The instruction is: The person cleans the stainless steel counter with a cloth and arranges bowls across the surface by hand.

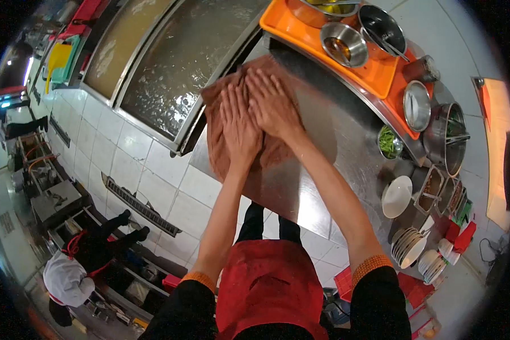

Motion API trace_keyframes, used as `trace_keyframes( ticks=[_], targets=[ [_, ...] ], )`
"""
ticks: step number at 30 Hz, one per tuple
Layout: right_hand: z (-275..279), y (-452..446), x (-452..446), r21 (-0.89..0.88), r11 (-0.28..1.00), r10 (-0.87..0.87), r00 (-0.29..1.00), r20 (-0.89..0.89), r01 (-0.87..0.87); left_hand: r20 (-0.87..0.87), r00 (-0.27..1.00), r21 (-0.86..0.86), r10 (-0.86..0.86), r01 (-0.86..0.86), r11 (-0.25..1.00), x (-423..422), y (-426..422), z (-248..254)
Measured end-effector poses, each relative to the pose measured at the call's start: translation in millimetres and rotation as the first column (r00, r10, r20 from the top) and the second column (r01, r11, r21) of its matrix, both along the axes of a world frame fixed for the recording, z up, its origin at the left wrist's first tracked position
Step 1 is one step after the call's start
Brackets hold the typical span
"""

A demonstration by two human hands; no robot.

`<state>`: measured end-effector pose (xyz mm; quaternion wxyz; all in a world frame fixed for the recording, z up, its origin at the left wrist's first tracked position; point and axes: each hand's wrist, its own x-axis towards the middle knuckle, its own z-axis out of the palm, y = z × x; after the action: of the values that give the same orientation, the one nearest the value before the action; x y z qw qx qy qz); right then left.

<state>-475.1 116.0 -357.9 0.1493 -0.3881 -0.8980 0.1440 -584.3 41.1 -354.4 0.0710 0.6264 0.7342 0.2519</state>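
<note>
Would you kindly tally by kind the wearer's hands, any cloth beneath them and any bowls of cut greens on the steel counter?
Hands (left hand, right hand): 2
Brown cloth: 1
Bowl of cut greens: 1
Total: 4

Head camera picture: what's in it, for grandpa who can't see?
The person's left hand and right hand lie flat on a brown cloth over a metal counter, between a liquid-filled tank and an orange tray holding bowls.

The steel counter (323, 133) carries a cloth (217, 150) (brown, rumpled), 1 bowl of greens (387, 141) and 1 white bowl (397, 196).
</note>
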Motion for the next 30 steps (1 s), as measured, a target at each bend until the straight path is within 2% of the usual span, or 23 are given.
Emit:
trace_keyframes(
  ticks=[1,2,3,6,10,13,14,17,23,25,26,27,28,29,30],
  targets=[
    [-4,10,-4,0.052,0.998,-0.046,0.999,-0.03,0.047,-0.006,1.0,0.005,0.012,-0.012,1.0,-6,11,-3],
    [-7,19,-8,0.1,0.99,-0.092,0.994,-0.061,0.098,-0.002,0.999,0.023,-0.051,0.051,0.998,-11,20,-7],
    [-12,24,-10,0.096,0.991,-0.084,0.995,-0.062,0.09,0.004,0.993,0.034,-0.114,0.114,0.993,-14,25,-11],
    [-15,35,-15,0.184,0.972,-0.144,0.99,-0.012,0.143,0.063,0.985,0.054,-0.163,0.159,0.986,-19,35,-14],
    [-29,44,-21,0.222,0.961,-0.161,0.986,-0.041,0.166,0.07,0.99,0.159,-0.121,0.109,0.981,-20,32,-22],
    [-32,42,-24,0.22,0.967,-0.104,0.986,-0.13,0.131,0.036,0.997,0.158,-0.073,0.066,0.985,-20,15,-26],
    [-32,34,-26,0.217,0.968,-0.102,0.987,-0.126,0.128,0.01,0.999,0.16,-0.044,0.042,0.986,-18,6,-24],
    [-23,-5,-36,0.203,0.979,0.027,1.0,-0.006,-0.025,0.043,0.998,0.132,0.037,-0.042,0.99,-22,-37,-19],
    [-3,-104,-61,0.09,0.99,0.11,0.994,-0.016,-0.108,0.032,0.985,0.011,0.167,-0.167,0.986,-27,-129,-9],
    [2,-124,-63,-0.076,0.976,0.184,0.959,-0.213,-0.205,0.033,0.987,0.001,0.156,-0.156,0.988,-25,-142,-2],
    [-1,-125,-61,-0.061,0.978,0.183,0.956,-0.228,-0.201,0.038,0.988,-0.01,0.147,-0.147,0.989,-26,-142,0],
    [-4,-123,-59,-0.122,0.977,0.127,0.936,-0.33,-0.175,-0.066,0.986,-0.056,0.152,-0.156,0.986,-26,-137,-3],
    [-8,-123,-58,-0.189,0.969,0.066,0.902,-0.427,-0.161,-0.085,0.985,-0.042,0.149,-0.153,0.987,-26,-136,-10],
    [-8,-122,-57,-0.147,0.986,0.001,0.884,-0.467,-0.079,-0.102,0.99,-0.092,0.102,-0.111,0.99,-28,-132,-16],
    [-10,-111,-55,-0.131,0.988,0.004,0.875,-0.484,-0.077,-0.114,0.992,-0.14,0.052,-0.068,0.988,-29,-126,-24]
  ],
)
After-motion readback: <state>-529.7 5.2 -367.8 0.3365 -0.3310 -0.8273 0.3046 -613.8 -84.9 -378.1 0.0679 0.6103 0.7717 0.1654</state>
